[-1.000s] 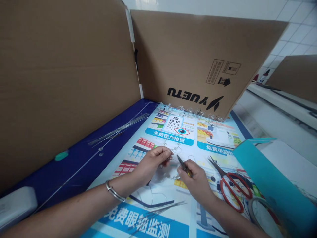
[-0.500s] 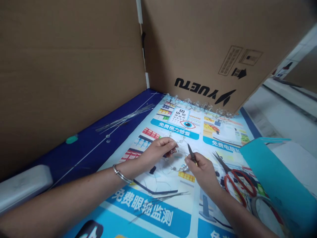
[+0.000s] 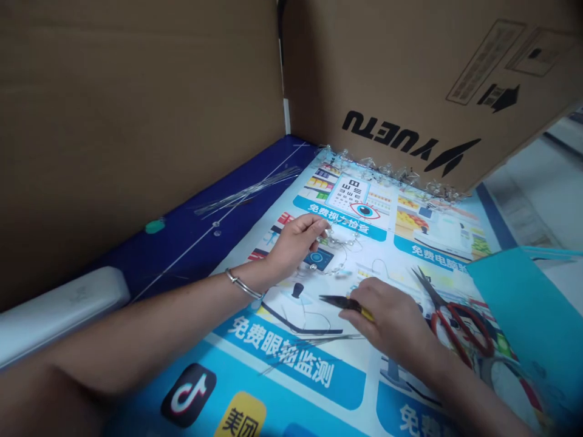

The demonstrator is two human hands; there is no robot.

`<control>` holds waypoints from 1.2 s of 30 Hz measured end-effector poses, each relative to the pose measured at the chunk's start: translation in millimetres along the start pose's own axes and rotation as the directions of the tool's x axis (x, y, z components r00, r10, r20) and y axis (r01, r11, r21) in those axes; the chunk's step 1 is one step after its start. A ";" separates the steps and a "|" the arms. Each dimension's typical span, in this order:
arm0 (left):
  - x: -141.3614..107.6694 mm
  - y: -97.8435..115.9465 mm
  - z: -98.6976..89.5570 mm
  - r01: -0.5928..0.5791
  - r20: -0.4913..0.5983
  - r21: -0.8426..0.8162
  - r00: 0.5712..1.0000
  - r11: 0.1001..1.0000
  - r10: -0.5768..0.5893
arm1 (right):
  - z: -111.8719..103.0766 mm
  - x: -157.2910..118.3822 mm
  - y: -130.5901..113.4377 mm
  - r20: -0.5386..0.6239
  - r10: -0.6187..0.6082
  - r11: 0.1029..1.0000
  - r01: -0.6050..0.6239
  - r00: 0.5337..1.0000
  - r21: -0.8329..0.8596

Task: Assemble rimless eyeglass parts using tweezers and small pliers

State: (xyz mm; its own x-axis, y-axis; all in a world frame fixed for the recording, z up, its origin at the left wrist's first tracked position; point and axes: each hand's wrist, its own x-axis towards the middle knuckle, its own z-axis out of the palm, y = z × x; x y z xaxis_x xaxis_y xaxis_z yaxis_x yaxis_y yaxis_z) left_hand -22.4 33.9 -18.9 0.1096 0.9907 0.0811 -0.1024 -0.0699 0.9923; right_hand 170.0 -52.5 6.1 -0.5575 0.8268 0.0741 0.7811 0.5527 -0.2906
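A thin wire strung with clear beads [image 3: 337, 270] hangs in a loose loop from my left hand [image 3: 298, 243], whose thumb and fingers pinch it at one end. A metal bangle circles that wrist. My right hand [image 3: 387, 306] is wrapped round pliers [image 3: 339, 300] with yellow-and-black handles; their dark pointed jaws aim left, apart from the beaded wire. Just below the pliers, several loose straight wires [image 3: 305, 347] lie on the printed sheet [image 3: 314, 312].
Red-handled scissors [image 3: 455, 321] and a roll of tape [image 3: 505, 376] lie right, beside a turquoise folder [image 3: 519, 309]. Clear beaded pieces [image 3: 387, 173] line the foot of the cardboard wall [image 3: 364, 73]. A wire bundle [image 3: 250, 191] and a white device [image 3: 68, 309] are left.
My right hand with the pliers has drawn back toward me, away from the beaded wire, and the jaws now point left. My left hand still pinches the wire. The camera view has shifted.
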 end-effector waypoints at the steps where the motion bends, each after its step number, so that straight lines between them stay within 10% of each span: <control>1: 0.9 0.0 -0.4 0.007 0.000 -0.002 1.000 1.000 -0.007 | -4.0 -0.7 -4.3 0.043 -0.015 0.997 0.018 0.999 -0.069; 6: 4.5 -2.6 -1.7 0.049 0.004 0.037 0.999 0.998 -0.049 | -33.4 -7.1 -6.7 0.124 0.020 0.947 0.021 0.992 -0.321; 13: 4.6 -4.0 1.5 0.098 0.111 0.122 0.987 0.988 -0.112 | -70.1 -20.8 44.2 -0.045 0.330 0.777 -0.298 0.943 -0.554; 22: 0.8 3.1 6.6 0.072 0.226 0.285 0.964 0.956 -0.140 | -58.0 -15.4 61.3 0.035 0.504 0.727 -0.402 0.863 -0.557; 36: -1.3 -0.8 9.6 0.047 0.340 0.378 0.922 0.925 -0.186 | -55.1 -16.8 57.9 0.030 0.502 0.708 -0.391 0.864 -0.588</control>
State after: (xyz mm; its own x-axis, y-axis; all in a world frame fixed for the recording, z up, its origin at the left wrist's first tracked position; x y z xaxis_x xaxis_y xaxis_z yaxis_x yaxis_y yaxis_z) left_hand -13.0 31.5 -18.9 0.4566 0.8862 -0.0780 0.2843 -0.0622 0.9567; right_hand 240.1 -28.7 40.6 -0.0986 0.9890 -0.1106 0.9364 0.1298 0.3259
